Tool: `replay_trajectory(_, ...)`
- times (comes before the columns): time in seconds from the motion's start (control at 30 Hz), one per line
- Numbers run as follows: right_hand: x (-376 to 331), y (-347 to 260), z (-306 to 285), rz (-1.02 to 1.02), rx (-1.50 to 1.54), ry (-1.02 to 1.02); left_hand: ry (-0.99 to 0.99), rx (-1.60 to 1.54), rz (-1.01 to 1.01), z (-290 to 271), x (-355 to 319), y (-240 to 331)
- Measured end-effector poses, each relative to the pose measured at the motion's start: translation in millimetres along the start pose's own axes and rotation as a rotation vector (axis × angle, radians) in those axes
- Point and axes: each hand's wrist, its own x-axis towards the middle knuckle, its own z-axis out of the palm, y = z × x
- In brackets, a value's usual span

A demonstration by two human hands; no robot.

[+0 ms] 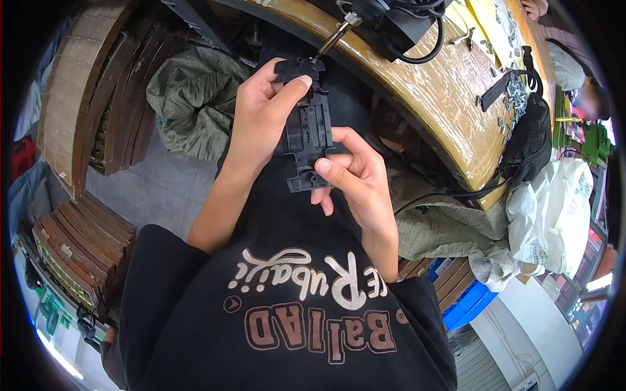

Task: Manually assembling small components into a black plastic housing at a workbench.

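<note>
Head: blk part (310, 129) btwn fingers (342, 176)

Black plastic part (308, 127) in both hands (263, 112) (366, 184)

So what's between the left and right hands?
In the head view, a black plastic part spans the gap, gripped by the left hand at its top and the right hand near its bottom.

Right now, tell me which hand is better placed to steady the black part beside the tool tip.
Probably the left hand: it grips the black part at the end nearest the tool tip. The right hand holds the opposite end, farther away.
</note>
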Motion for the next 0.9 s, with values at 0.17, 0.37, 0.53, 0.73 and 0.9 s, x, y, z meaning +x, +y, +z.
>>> replay_trajectory(0.17, 0, 0, -3, -0.016, -0.017, -0.012, 0.031, 0.009, 0.012, 2, -1, -1)
replay_trajectory(0.37, 3, 2, -6, 0.021, 0.012, -0.001, 0.028, 0.077, 0.034, 1, 1, -2)
replay_trajectory(0.53, 5, 3, -6, 0.014, -0.001, -0.009, 0.024, 0.094, 0.029, -1, 3, -3)
replay_trajectory(0.73, 7, 1, -5, 0.017, 0.0, -0.006, 0.017, 0.108, 0.016, -5, 4, -2)
replay_trajectory(0.9, 10, -1, -3, 0.004, 0.005, -0.013, -0.012, 0.113, 0.012, -6, 8, 1)
